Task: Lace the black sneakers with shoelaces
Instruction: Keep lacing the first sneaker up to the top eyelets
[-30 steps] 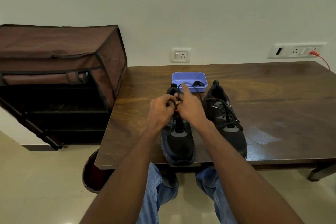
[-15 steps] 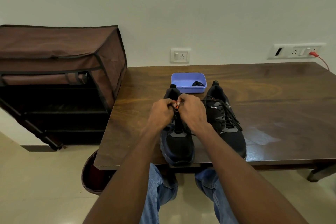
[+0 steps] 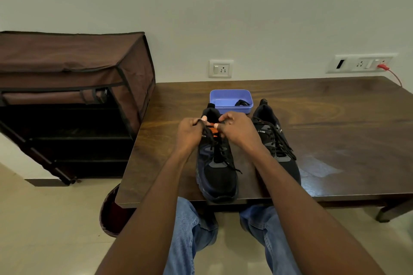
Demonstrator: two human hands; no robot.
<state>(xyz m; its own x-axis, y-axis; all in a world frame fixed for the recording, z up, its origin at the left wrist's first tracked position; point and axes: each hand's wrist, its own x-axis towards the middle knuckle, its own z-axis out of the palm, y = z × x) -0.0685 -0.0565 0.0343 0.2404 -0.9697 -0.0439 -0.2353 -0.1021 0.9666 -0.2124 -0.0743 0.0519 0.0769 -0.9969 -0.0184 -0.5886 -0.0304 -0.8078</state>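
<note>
Both hands have separated slightly since the earlier frame. Left hand and right hand each pinch an end of the shoelace over the left sneaker at frame centre. Uneven pull may slip an end from its eyelet. Sneaker: black, partly laced, orange tongue accent.

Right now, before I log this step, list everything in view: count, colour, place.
sneakers: 2, black; left sneaker under the hands, right sneaker beside it, laced
shoelace: 1, black, on the left sneaker, ends held up
tray: 1, blue, behind the sneakers, small dark item inside
table: 1, dark wood
shoe rack: 1, brown fabric cover, left of the table
wall sockets: 2, white; single socket, switch panel with red plug
left hand: grips one lace end
right hand: pinches the other end
</note>
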